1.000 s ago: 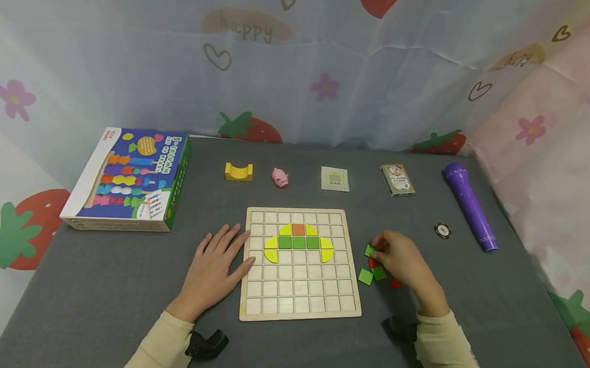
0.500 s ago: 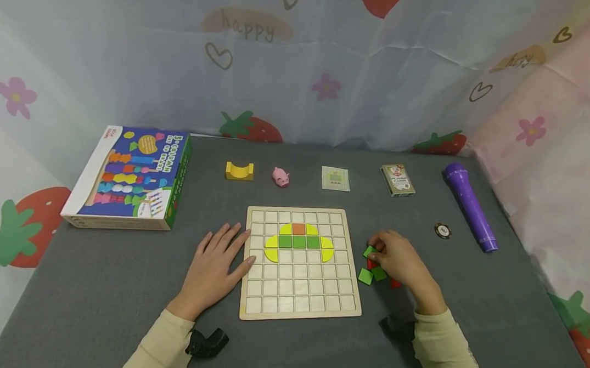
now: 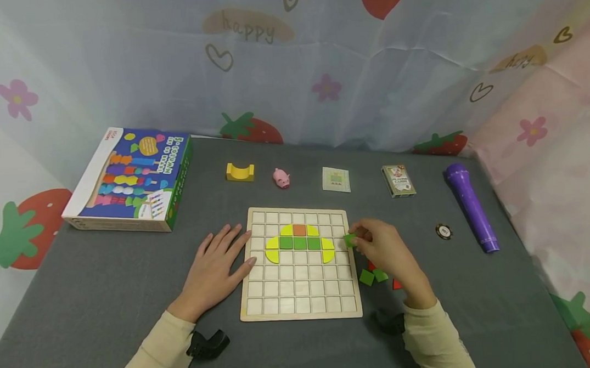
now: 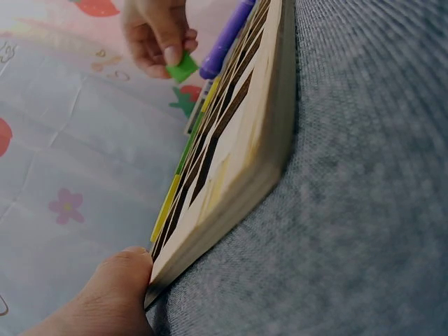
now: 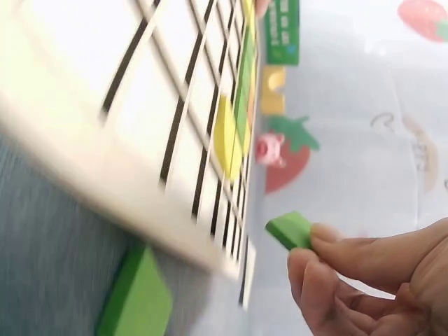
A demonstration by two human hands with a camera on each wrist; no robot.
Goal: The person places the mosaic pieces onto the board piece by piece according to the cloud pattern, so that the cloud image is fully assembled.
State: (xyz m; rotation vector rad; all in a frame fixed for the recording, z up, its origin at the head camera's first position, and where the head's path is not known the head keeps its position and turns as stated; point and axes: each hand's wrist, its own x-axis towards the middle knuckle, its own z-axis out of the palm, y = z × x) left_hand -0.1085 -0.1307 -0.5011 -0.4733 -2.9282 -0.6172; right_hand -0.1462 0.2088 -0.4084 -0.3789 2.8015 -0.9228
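The left hand (image 3: 212, 271), spread wide, touches the board (image 3: 302, 287) at nine o'clock, apparently steadying it; near three, the right hand (image 3: 384, 248) pinches a green tile (image 3: 349, 240).

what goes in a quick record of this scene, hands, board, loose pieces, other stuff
left hand: at the left edge of the grid board
right hand: pinches a green tile near the board's right edge
on board: orange square, three green squares, yellow curved pieces
loose, right of board: green pieces, red pieces
behind board: yellow block, pink pig, card
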